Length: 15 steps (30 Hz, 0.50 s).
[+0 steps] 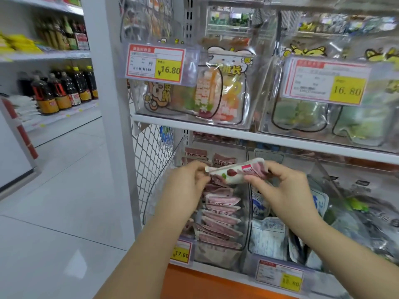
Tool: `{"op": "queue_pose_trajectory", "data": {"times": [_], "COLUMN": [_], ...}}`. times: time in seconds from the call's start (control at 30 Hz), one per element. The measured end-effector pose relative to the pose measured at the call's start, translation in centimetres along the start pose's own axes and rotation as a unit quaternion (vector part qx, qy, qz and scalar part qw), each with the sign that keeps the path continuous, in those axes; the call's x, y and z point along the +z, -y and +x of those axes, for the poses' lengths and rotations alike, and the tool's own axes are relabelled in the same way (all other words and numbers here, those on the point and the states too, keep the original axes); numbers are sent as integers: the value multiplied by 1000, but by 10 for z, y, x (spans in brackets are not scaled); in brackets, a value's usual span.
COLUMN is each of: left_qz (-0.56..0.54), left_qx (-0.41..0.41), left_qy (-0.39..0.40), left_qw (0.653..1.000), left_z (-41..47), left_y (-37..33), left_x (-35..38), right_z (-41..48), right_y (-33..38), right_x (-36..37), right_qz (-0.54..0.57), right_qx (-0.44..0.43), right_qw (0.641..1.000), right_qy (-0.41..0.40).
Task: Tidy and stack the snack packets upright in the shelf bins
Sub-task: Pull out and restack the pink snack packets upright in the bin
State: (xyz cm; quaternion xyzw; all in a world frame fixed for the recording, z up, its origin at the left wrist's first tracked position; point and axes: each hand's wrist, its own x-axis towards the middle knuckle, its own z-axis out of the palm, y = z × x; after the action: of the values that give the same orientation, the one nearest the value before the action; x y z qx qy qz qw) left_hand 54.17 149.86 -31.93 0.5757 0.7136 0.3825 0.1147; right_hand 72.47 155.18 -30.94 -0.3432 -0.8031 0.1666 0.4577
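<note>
Stocking the lower shelf: a person holds one packet by both ends above the left bin. The left hand pinches the packet's left edge with curled fingers, and the right hand grips its right end between thumb and fingertips. The packet lies almost flat, tilted up to the right, just over the far end of a row of pink packets. Those packets lean on one another like shingles rather than standing straight. Several things could go wrong from this pose. Lowered flat as it is held, the packet would likely land across the row instead of slotting in upright, so it looks to need turning on edge first. Pushed in hard, it could press the leaning row further over and undo what order there is. The grip takes only the packet's ends, and the film looks slick, so a slip could drop it behind the row. It could also go over the side into the right bin, where white packets of another kind lie jumbled. The shelf above sits close over the hands, leaving little room to lift and turn. Motion blur hides the exact finger placement.
</note>
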Motion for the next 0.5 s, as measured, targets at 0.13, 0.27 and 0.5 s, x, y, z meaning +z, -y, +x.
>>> {"op": "queue_pose_trajectory", "data": {"times": [0.13, 0.27, 0.5], "left_qz": [52, 74, 64], "left_qx": [-8, -8, 7], "left_qy": [-31, 1, 34], "left_qw": [998, 997, 997], "left_z": [5, 13, 33], "left_y": [16, 26, 32], "left_x": [4, 12, 30], "right_z": [27, 67, 106], "right_y": [-20, -30, -62], "right_x": [16, 38, 68], "right_qz": [-167, -321, -368], "right_qx": [-86, 0, 29], "right_qw": [982, 943, 893], "right_qy": [-8, 87, 258]}}
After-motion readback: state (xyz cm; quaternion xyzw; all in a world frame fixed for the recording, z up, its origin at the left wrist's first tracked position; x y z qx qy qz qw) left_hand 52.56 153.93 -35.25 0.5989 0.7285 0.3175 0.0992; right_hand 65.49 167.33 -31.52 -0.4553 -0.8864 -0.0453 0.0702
